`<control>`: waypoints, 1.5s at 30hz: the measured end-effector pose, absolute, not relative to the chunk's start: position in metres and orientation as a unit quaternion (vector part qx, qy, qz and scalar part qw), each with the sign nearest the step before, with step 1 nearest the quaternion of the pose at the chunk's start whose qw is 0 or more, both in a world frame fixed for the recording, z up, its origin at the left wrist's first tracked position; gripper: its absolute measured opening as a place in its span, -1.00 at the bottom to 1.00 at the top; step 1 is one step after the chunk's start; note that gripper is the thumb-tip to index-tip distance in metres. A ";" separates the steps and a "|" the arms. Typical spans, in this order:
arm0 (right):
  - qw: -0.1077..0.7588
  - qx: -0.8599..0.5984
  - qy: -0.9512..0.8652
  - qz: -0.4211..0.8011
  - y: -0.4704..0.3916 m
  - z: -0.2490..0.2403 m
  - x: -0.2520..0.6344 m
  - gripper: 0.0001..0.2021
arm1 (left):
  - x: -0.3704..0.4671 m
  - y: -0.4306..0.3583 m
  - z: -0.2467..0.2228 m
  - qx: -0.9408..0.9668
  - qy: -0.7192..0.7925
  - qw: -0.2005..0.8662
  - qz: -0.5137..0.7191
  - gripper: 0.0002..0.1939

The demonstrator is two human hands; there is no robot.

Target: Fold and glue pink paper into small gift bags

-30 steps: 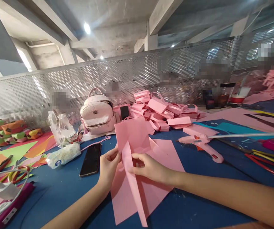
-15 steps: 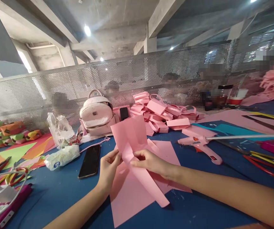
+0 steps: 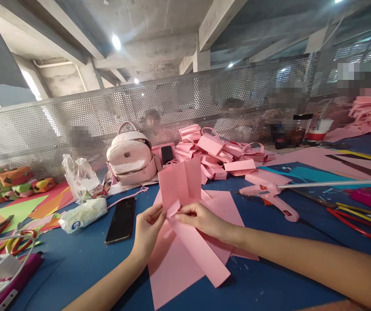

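A creased piece of pink paper stands up between my hands, and a folded flap of it slants down toward me. My left hand pinches its left edge between thumb and fingers. From the other side, my right hand is closed on the paper near the fold. Beneath lie flat pink sheets on the blue table. A black phone rests just left of my left hand. To the right of my right hand lies a pink glue gun with a long white glue stick in it.
Behind the paper are a pink backpack and a heap of folded pink paper pieces. A tissue pack and a purple power strip lie left. Red-and-yellow-handled tools lie right. A perforated metal screen stands behind.
The upright part of the pink paper has straightened and turned slightly right, showing its centre crease. The slanting flap has opened wider. Both hands keep their hold, nearly in place.
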State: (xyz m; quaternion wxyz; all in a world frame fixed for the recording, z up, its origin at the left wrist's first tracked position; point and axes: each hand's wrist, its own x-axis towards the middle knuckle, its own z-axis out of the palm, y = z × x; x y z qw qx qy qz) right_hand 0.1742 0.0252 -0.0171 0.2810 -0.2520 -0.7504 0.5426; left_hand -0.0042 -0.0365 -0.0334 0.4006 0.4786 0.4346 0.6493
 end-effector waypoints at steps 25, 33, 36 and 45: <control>0.285 -0.320 -0.681 0.595 0.007 -0.005 0.171 -0.55 | -0.004 -0.040 -0.037 0.565 0.447 0.288 0.631 -0.69; 0.300 -0.314 -0.688 0.582 0.014 -0.009 0.174 -0.66 | -0.002 -0.043 -0.030 0.495 0.448 0.342 0.662 -0.63; 0.321 -0.318 -0.701 0.552 0.015 -0.011 0.175 -0.55 | -0.003 -0.042 -0.028 0.480 0.451 0.368 0.657 -0.58; 0.318 -0.319 -0.731 0.513 0.016 -0.009 0.175 -0.52 | -0.001 -0.043 -0.026 0.503 0.445 0.390 0.630 -0.57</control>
